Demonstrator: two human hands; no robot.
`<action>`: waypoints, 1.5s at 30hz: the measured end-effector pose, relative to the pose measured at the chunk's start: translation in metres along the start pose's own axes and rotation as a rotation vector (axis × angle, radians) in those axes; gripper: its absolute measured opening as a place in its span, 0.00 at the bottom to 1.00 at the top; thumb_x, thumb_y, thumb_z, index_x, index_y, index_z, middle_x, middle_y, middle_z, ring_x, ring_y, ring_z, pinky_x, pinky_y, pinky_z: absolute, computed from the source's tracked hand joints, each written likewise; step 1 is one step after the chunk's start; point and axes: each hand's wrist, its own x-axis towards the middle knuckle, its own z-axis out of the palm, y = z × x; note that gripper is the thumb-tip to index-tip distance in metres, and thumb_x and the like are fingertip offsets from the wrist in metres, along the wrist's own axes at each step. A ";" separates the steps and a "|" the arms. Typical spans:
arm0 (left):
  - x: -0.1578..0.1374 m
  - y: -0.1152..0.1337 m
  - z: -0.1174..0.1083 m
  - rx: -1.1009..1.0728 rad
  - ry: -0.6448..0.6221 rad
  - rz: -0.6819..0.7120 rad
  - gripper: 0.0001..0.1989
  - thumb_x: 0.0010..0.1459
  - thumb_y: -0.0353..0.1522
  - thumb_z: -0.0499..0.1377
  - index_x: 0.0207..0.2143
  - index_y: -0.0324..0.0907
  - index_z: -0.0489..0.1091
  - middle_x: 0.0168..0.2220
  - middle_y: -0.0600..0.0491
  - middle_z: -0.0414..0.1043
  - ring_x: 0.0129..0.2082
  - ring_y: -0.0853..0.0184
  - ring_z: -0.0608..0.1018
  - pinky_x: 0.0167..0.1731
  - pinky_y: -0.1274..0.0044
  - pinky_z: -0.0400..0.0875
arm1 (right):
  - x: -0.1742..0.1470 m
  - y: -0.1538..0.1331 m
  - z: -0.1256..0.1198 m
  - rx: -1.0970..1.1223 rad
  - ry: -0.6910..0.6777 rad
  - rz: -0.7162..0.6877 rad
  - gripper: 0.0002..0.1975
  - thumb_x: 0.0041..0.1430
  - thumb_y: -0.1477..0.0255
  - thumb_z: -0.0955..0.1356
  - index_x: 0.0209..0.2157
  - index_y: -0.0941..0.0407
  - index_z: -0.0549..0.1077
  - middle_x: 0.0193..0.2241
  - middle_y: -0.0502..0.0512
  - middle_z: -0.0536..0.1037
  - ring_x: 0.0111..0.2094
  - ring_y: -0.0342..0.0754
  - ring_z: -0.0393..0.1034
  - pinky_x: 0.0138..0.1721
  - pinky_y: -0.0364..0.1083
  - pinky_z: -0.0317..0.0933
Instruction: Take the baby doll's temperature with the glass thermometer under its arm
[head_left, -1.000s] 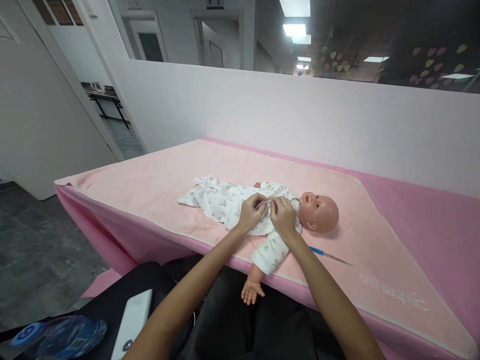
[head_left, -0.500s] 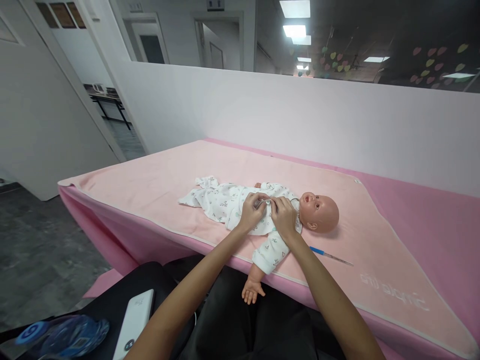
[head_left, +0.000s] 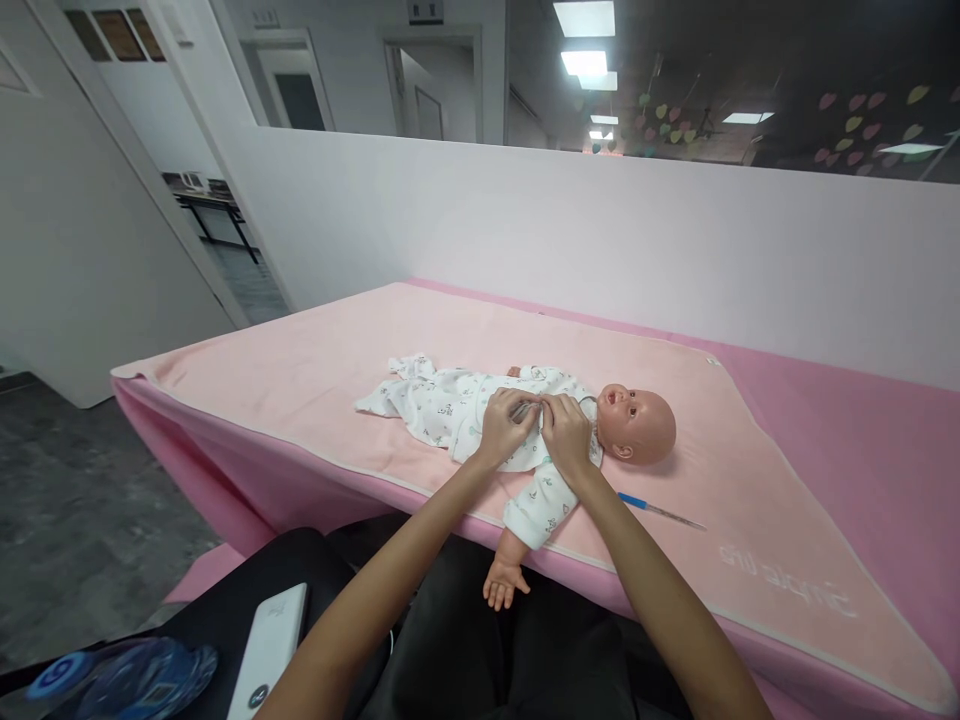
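Note:
A baby doll (head_left: 637,425) lies on its back across the pink blanket (head_left: 300,350), head to the right, dressed in a white printed baby outfit (head_left: 450,405). Over the chest, my left hand (head_left: 506,428) pinches the front of the outfit. Close beside it, fingertips almost meeting, my right hand (head_left: 566,432) also grips the cloth. What lies right between the fingertips is hidden. One doll arm, its sleeve (head_left: 541,505) towards me, hangs its hand (head_left: 506,585) over the table edge.
A slim tool with a blue handle (head_left: 634,501) lies right of my right forearm. At lower left, a white power bank or similar device (head_left: 268,650) and a blue-capped plastic bottle (head_left: 142,680) rest on a black surface. A white wall (head_left: 600,240) stands behind the table.
My fingertips have drawn slightly closer together over the doll's chest, covering a small pale spot seen between them before. The view has shifted slightly; the doll lies as before.

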 end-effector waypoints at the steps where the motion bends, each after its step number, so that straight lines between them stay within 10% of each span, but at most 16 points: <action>1: 0.000 0.000 0.000 0.010 -0.002 0.010 0.04 0.51 0.27 0.56 0.29 0.44 0.69 0.31 0.56 0.72 0.35 0.66 0.70 0.39 0.73 0.64 | 0.000 0.000 0.000 0.000 0.000 -0.001 0.12 0.62 0.74 0.57 0.34 0.56 0.71 0.28 0.53 0.74 0.31 0.46 0.64 0.31 0.43 0.55; 45: -0.001 -0.004 -0.011 0.213 -0.190 0.017 0.06 0.53 0.32 0.54 0.35 0.45 0.68 0.37 0.55 0.71 0.40 0.65 0.70 0.43 0.71 0.61 | 0.000 0.001 0.002 -0.055 -0.017 -0.005 0.12 0.61 0.76 0.57 0.33 0.57 0.71 0.26 0.54 0.72 0.30 0.47 0.65 0.30 0.43 0.54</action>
